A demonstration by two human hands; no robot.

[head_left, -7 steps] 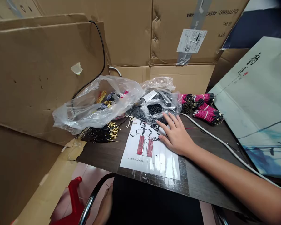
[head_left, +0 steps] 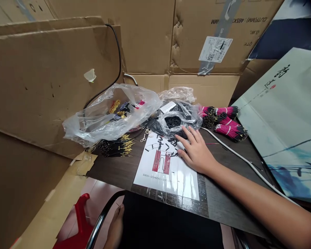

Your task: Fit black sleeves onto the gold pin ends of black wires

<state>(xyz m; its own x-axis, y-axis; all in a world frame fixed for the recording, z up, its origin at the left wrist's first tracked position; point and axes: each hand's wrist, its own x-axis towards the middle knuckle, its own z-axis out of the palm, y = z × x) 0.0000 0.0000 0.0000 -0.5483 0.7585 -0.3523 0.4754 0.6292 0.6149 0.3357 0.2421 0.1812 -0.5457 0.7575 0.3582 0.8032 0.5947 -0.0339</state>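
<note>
My right hand [head_left: 197, 150] lies with fingers spread over the right side of a printed sheet [head_left: 150, 173] taped to the dark table. Its fingertips are beside small black tube pieces [head_left: 167, 146] scattered over the top of the sheet. Just beyond the fingers is a plastic bag of black pieces [head_left: 172, 121]. Below the table edge, near the chair's metal armrest, my left hand [head_left: 116, 223] hangs low with its fingers together; a thin, tiny thing shows at its fingertips, too small to make out.
Pink-and-black wire bundles [head_left: 230, 131] lie at the right, beside a white cable [head_left: 246, 159]. An open clear bag [head_left: 93, 121] and black wires with gold ends [head_left: 115, 147] are at the left. Cardboard [head_left: 147, 41] stands behind; a pale bag [head_left: 287, 114] stands right.
The view has shifted slightly, so the scene sits a little further right and lower. Both hands keep nearly the same places over the sheet and below the table edge.
</note>
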